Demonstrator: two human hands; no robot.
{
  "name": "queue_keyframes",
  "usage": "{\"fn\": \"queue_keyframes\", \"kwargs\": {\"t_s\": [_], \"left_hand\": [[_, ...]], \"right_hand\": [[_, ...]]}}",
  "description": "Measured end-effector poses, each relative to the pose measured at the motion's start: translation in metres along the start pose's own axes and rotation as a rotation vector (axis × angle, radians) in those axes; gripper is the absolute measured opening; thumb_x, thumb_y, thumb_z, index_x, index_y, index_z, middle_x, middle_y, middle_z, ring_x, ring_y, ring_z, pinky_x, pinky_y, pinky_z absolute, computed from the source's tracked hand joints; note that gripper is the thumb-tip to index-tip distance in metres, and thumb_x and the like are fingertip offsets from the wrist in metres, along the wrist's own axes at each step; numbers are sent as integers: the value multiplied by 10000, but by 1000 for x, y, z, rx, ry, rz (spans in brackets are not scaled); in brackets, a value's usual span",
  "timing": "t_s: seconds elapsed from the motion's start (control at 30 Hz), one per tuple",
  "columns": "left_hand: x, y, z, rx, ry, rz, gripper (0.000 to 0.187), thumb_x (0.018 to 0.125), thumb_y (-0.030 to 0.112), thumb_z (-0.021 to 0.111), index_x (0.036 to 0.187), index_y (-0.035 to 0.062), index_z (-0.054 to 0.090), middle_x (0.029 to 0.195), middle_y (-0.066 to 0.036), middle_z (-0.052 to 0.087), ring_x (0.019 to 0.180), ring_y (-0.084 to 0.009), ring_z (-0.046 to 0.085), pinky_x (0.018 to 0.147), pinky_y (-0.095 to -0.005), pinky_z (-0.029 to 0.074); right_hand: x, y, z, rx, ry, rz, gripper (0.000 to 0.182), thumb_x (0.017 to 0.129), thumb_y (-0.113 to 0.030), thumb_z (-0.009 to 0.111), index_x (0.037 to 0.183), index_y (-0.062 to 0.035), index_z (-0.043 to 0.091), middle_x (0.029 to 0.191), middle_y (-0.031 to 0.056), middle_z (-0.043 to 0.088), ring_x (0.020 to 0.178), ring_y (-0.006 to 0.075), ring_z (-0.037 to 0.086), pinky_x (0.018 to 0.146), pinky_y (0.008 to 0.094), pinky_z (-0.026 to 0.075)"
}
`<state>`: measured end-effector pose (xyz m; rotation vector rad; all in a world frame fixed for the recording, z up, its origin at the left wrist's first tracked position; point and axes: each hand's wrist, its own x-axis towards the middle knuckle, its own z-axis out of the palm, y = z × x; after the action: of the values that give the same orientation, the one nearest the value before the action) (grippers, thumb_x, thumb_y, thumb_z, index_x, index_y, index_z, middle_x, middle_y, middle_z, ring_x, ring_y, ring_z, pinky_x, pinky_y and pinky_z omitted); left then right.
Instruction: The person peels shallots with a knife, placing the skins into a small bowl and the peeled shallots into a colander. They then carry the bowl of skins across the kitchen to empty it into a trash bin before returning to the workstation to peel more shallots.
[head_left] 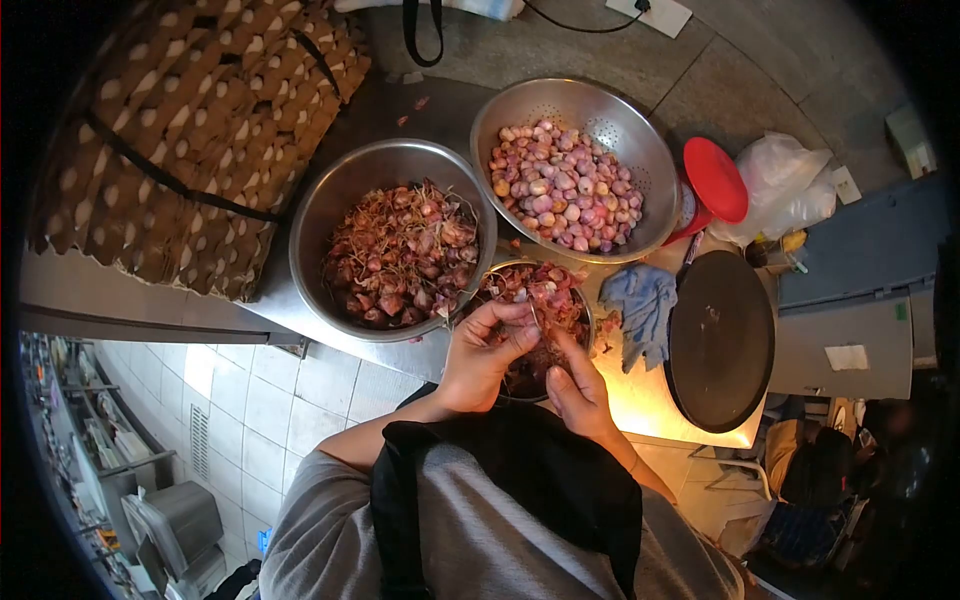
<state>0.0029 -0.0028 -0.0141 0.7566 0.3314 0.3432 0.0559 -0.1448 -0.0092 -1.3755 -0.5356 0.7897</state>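
My left hand [487, 350] and my right hand [582, 390] meet above a smaller bowl [588, 318] of loose red-brown skins [552, 290]. The left fingers are curled in a pinch, and the right thumb and forefinger close in from the other side. A thin pale sliver [536, 316] shows between the fingertips; the rest of what they hold is hidden. To the left, a large steel bowl [312, 225] contains unpeeled shallots [405, 255] with dry roots. Behind, a steel colander [640, 140] contains peeled pink shallots [565, 190].
Right of the small bowl lie a crumpled blue cloth [640, 305] and a round dark pan [722, 340]. A red lid [716, 180] and plastic bags [785, 185] stand behind them. Stacked egg trays [200, 130], bound with black straps, occupy the far left of the steel counter [640, 410].
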Motion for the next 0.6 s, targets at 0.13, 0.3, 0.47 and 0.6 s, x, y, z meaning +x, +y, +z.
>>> {"fn": "queue_keyframes", "kwargs": {"t_s": [0.13, 0.3, 0.47, 0.6], "left_hand": [[-6, -1, 3, 77, -10, -22, 217, 756, -23, 614, 963, 22, 564, 925, -37, 580, 849, -97, 545, 786, -229, 440], [-4, -2, 4, 128, -37, -42, 286, 776, -14, 594, 1052, 7, 522, 962, -50, 571, 917, -117, 534, 839, -254, 427], [1, 4, 9, 121, -62, -96, 379, 793, 8, 582, 1141, 5, 432, 1023, -53, 533, 974, -117, 496, 870, -260, 399], [2, 0, -5, 313, -141, -35, 362, 798, 7, 572, 1126, 8, 419, 1012, -49, 518, 952, -104, 484, 842, -242, 396]], "right_hand": [[6, -3, -1, 130, 4, 36, 388, 890, -156, 456, 1230, -56, 299, 666, -15, 408, 512, 45, 344, 455, 173, 291], [12, -7, 0, 295, 29, 91, 302, 902, -198, 434, 1153, -84, 312, 598, -22, 350, 479, 49, 318, 430, 181, 262], [18, -10, -2, 386, 49, 109, 262, 905, -191, 426, 1127, -96, 324, 578, -26, 335, 468, 50, 301, 425, 181, 242], [17, -9, 1, 220, 78, 61, 258, 905, -175, 422, 1128, -92, 323, 590, -28, 331, 488, 48, 295, 432, 183, 238]]}}
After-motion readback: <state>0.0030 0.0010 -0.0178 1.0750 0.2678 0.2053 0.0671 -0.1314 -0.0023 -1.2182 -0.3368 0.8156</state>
